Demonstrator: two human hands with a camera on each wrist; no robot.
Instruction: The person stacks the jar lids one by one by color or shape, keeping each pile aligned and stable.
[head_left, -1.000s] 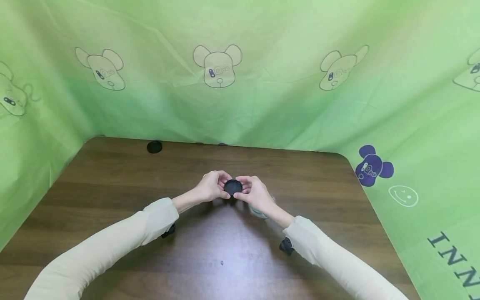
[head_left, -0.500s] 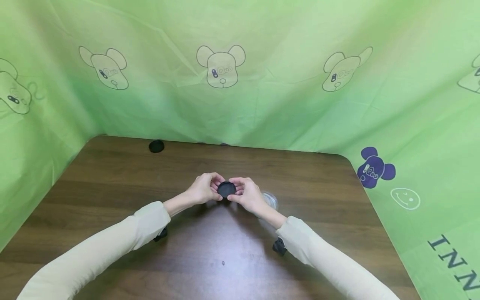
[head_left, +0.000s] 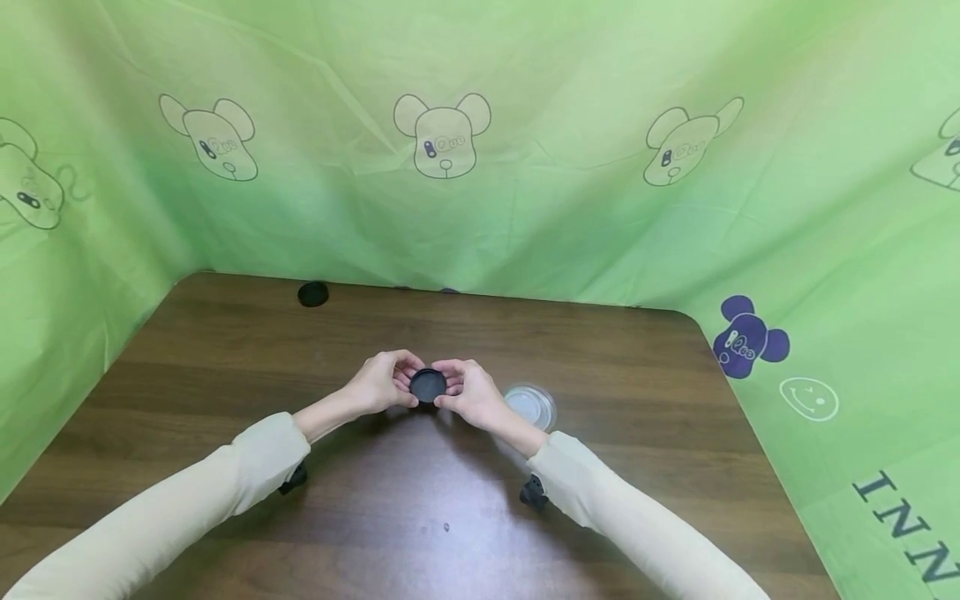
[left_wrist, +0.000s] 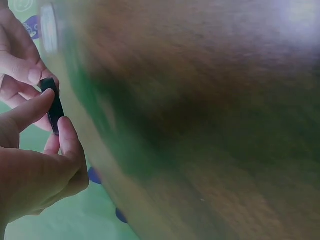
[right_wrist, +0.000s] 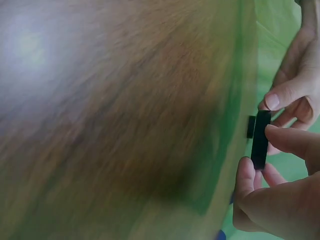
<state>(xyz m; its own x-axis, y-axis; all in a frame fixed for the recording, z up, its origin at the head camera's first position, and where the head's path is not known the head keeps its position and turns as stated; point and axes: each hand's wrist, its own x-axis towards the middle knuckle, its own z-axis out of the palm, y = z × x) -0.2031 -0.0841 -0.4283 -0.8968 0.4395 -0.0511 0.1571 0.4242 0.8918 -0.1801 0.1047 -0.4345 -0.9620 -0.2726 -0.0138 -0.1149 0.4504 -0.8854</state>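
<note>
Both hands hold a black round lid (head_left: 428,386) over the middle of the table, its shallow, rimmed face tilted up toward the head camera. My left hand (head_left: 377,383) pinches its left edge between thumb and fingers. On the opposite edge, my right hand (head_left: 472,397) grips it the same way. Seen from the left wrist, the lid (left_wrist: 54,107) is edge-on, a thin dark band between the fingertips. The right wrist view also shows the lid (right_wrist: 260,140) edge-on. Just behind the right wrist, a clear round container (head_left: 531,407) stands on the table, partly covered by the forearm.
A second black round disc (head_left: 312,293) lies near the back left edge of the brown wooden table (head_left: 600,358). Green printed cloth (head_left: 525,217) hangs behind the table and along both sides. Black wrist cameras hang below both sleeves.
Both hands have moved left with the lid and slightly toward the person. More of the clear container now shows beside the right wrist. The grip looks the same.
</note>
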